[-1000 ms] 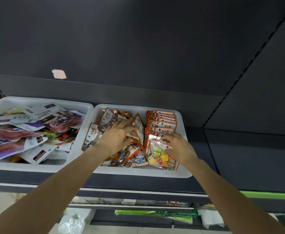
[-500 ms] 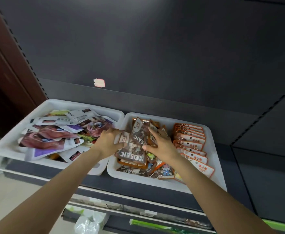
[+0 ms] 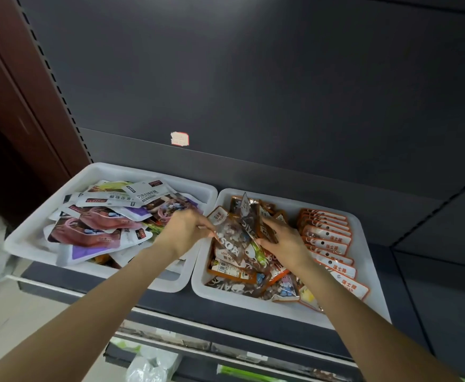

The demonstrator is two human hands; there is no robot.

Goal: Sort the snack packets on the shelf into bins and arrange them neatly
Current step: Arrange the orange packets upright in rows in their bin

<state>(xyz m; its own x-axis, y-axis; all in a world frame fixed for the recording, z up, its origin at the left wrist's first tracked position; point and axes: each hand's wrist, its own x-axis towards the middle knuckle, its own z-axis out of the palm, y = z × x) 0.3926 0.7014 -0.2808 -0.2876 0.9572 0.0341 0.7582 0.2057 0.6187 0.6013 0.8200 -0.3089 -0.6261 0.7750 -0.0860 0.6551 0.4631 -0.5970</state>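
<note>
Two white bins stand side by side on a dark shelf. The left bin (image 3: pixel 27 230) holds a loose heap of white, purple and pink snack packets (image 3: pixel 101 224). The right bin (image 3: pixel 363 307) has a jumble of brown packets on its left side and a neat overlapping row of orange packets (image 3: pixel 333 252) on its right. My left hand (image 3: pixel 183 232) pinches the edge of a lifted brown packet (image 3: pixel 231 238) over the gap between the bins. My right hand (image 3: pixel 283 244) grips a bunch of upright brown packets (image 3: pixel 250 216) from the other side.
The dark back panel carries a small torn label (image 3: pixel 179 138). A brown upright post (image 3: pixel 19 92) borders the left. A lower shelf below holds plastic-wrapped goods (image 3: pixel 148 365) and a green item (image 3: pixel 242 374).
The view has shifted left and nearer. My right hand left the orange row and moved onto the brown packets; both hands have lifted brown packets up from the pile.
</note>
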